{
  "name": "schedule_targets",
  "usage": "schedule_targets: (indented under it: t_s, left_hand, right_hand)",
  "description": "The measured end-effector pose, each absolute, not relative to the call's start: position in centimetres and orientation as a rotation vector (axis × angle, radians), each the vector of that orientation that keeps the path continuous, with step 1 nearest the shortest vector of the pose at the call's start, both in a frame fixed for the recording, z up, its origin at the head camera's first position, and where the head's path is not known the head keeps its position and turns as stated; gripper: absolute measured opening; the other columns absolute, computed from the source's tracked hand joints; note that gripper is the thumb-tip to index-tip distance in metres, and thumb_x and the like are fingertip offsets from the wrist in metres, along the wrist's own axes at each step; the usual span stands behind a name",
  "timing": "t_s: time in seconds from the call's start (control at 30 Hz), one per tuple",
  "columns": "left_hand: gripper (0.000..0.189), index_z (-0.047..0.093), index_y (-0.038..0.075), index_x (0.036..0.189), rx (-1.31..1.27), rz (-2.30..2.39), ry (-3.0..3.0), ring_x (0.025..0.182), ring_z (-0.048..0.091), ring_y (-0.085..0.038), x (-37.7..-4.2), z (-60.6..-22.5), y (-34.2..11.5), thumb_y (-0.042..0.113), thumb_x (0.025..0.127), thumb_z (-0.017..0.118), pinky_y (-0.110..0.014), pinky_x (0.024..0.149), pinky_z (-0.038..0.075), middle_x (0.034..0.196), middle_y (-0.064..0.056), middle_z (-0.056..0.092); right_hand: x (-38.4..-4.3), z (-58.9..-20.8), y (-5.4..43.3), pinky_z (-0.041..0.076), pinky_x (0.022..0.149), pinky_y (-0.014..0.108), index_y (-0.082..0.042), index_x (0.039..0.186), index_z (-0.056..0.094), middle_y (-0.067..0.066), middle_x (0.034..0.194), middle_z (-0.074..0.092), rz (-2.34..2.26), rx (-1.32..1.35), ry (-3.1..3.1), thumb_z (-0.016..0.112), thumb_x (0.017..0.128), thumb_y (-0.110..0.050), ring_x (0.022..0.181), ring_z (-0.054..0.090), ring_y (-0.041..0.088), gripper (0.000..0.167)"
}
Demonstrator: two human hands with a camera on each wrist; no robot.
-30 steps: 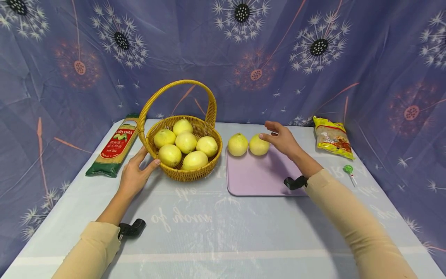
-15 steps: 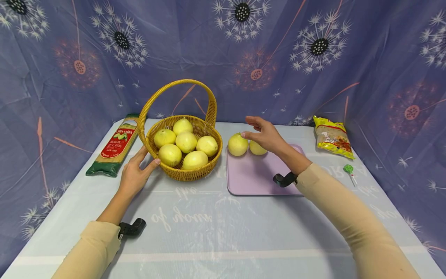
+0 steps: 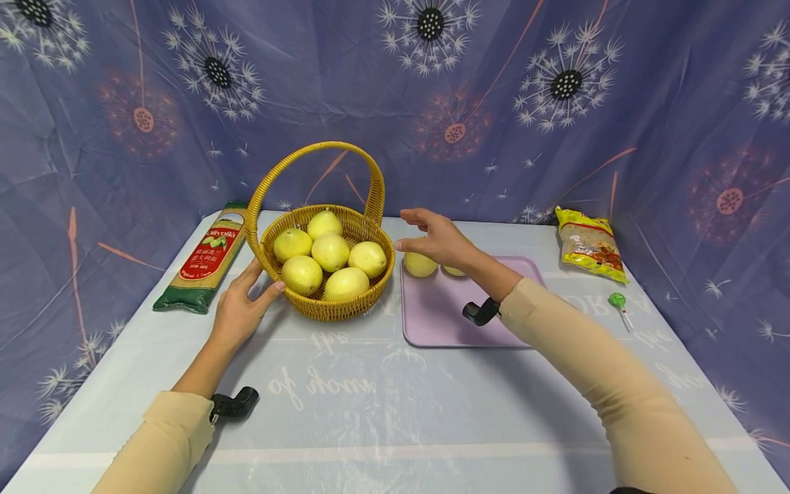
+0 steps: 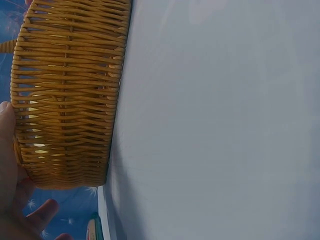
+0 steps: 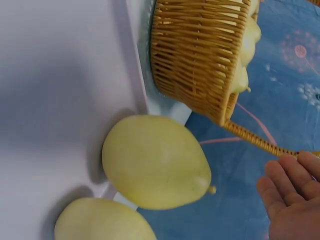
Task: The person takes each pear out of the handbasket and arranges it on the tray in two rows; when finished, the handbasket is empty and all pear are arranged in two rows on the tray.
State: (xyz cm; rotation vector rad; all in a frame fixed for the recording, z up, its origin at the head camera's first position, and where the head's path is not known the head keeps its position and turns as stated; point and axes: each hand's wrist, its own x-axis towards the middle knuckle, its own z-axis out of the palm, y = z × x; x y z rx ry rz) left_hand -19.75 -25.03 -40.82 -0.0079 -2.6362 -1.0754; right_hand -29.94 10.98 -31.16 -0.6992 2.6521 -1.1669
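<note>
The yellow wicker basket point(image 3: 330, 310) with a tall arched handle holds several smooth round yellow fruits point(image 3: 330, 252). My left hand point(image 3: 237, 312) holds its left side, thumb on the rim; in the left wrist view the thumb lies along the rim and other fingers extend below. My right hand point(image 3: 441, 240) hovers empty over the back of the lilac tray point(image 3: 444, 322), fingers loosely extended towards the basket. Below it two more yellow fruits stand on the tray, partly covered by the hand in the head view. The right wrist view shows the nearer fruit point(image 5: 155, 162) with a short stem.
A green-ended spaghetti packet point(image 3: 204, 264) lies left of the basket. Towards the right edge are a yellow food packet point(image 3: 590, 243) and a green lollipop point(image 3: 617, 300). A purple dandelion-print curtain point(image 3: 345, 75) rises along the table's back and sides.
My right hand has moved left across the two tray fruits towards the basket, staying empty. The left hand and basket have kept their places.
</note>
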Motion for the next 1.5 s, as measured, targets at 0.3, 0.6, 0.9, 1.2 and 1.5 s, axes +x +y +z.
schedule_targets:
  t_s: [0.3, 0.6, 0.9, 1.2, 1.5]
  left_hand:
    - [0.073, 0.026, 0.027, 0.149, -0.005, -1.073, -2.642, 0.139, 0.028, -0.045, -19.8, -40.9, -25.0, 0.05, 0.089, 0.059, -0.065, 0.107, 0.023, 0.156, -0.005, 0.026]
    - [0.073, 0.027, 0.026, 0.149, -0.005, -1.078, -2.637, 0.139, 0.028, -0.045, -19.8, -41.0, -25.1, 0.049, 0.089, 0.059, -0.065, 0.107, 0.023, 0.156, -0.006, 0.027]
    - [0.073, 0.027, 0.026, 0.149, -0.005, -1.079, -2.636, 0.139, 0.028, -0.045, -19.8, -41.0, -25.1, 0.049, 0.089, 0.06, -0.066, 0.107, 0.023, 0.156, -0.004, 0.027]
    - [0.072, 0.029, 0.024, 0.149, -0.017, -1.08, -2.624, 0.139, 0.028, -0.044, -19.9, -41.1, -25.1, 0.048, 0.088, 0.06, -0.066, 0.106, 0.024, 0.156, -0.004, 0.027]
    - [0.072, 0.027, 0.026, 0.149, -0.007, -1.082, -2.64, 0.139, 0.028, -0.045, -19.7, -40.9, -25.0, 0.049, 0.089, 0.059, -0.066, 0.107, 0.023, 0.156, -0.004, 0.026]
  right_hand:
    - [-30.8, -32.0, 8.4, 0.033, 0.113, 0.04, -0.018, 0.145, 0.038, 0.0, 0.149, 0.041, -1.031, -0.76, 2.625, 0.069, 0.082, -0.046, 0.138, 0.038, 0.023, 0.075]
    - [-31.6, -32.7, 6.2, 0.037, 0.11, 0.039, -0.018, 0.145, 0.038, 0.004, 0.148, 0.042, -0.945, -0.866, 2.611, 0.071, 0.082, -0.042, 0.137, 0.039, 0.02, 0.075]
    - [-32.4, -33.3, 5.3, 0.034, 0.113, 0.036, -0.016, 0.145, 0.037, 0.003, 0.148, 0.042, -0.808, -0.88, 2.636, 0.073, 0.081, -0.039, 0.138, 0.038, 0.02, 0.077]
    - [-33.3, -33.9, 4.9, 0.031, 0.115, 0.037, -0.012, 0.145, 0.037, 0.006, 0.149, 0.042, -0.661, -0.941, 2.632, 0.074, 0.08, -0.036, 0.139, 0.036, 0.023, 0.079]
    - [-33.4, -34.2, 4.7, 0.032, 0.114, 0.038, -0.012, 0.146, 0.035, 0.006, 0.15, 0.039, -0.573, -0.971, 2.63, 0.076, 0.078, -0.035, 0.139, 0.035, 0.024, 0.082]
